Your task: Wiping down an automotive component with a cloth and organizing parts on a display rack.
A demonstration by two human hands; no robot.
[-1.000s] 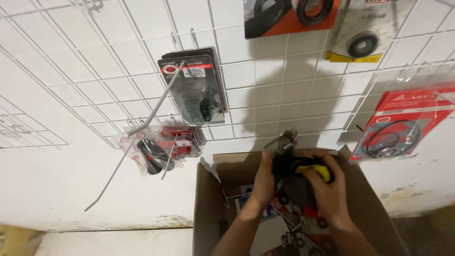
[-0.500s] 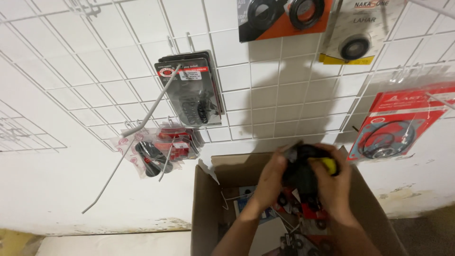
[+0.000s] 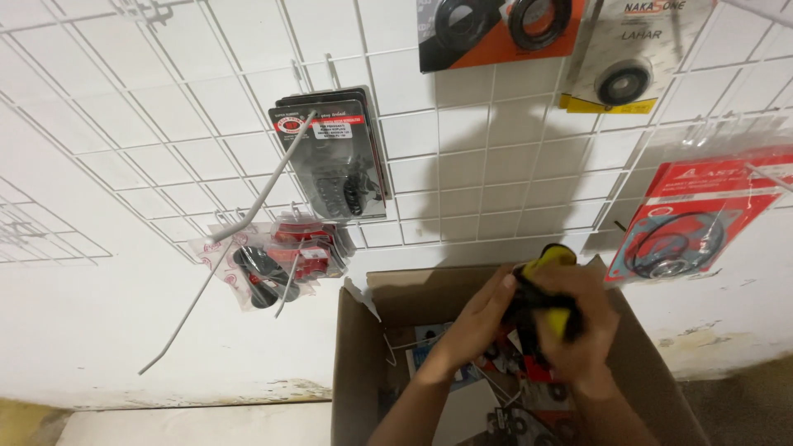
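My left hand (image 3: 472,320) and my right hand (image 3: 581,330) are together over an open cardboard box (image 3: 357,363), both wrapped around a black and yellow packet (image 3: 545,291). The packet is lifted just above the box's back edge, its yellow end pointing up toward the white wire grid (image 3: 462,157) on the wall. Inside the box lie several more packets (image 3: 512,413) of black rubber rings and a loose wire hook (image 3: 395,351). What is in the held packet is hidden by my fingers.
On the grid hang a black blister pack (image 3: 334,157), a clear bag with red labels (image 3: 277,260), an orange card with seals (image 3: 496,29), a white and yellow card (image 3: 632,58) and a red gasket pack (image 3: 698,215). A long empty hook (image 3: 239,223) juts out at left.
My hands have lifted the black and yellow packet slightly and turned it, so more yellow shows at its top. A metal hook seen above my fingers a second ago is no longer visible.
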